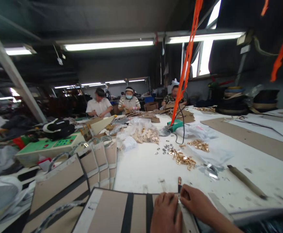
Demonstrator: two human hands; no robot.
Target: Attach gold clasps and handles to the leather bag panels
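A beige panel (113,207) with black bands and a pale strip lies flat at the table's front edge. On its right part rests my left hand (165,212), fingers curled together and pressing down on it. Close beside it, my right hand (197,202) is closed in a pinch at the panel's right side; what sits between those fingertips is hidden. A short black tab with a gold-coloured metal piece (179,181) sticks out just beyond the right fingertips.
Similar panels (59,181) with handles overlap at left, before a green-topped machine (46,145). Gold-coloured metal fittings (182,158) lie in piles ahead, near plastic bags (143,131). A dark rod (247,181) lies at right. An orange strip (186,61) hangs overhead. Several people (129,102) sit across the table.
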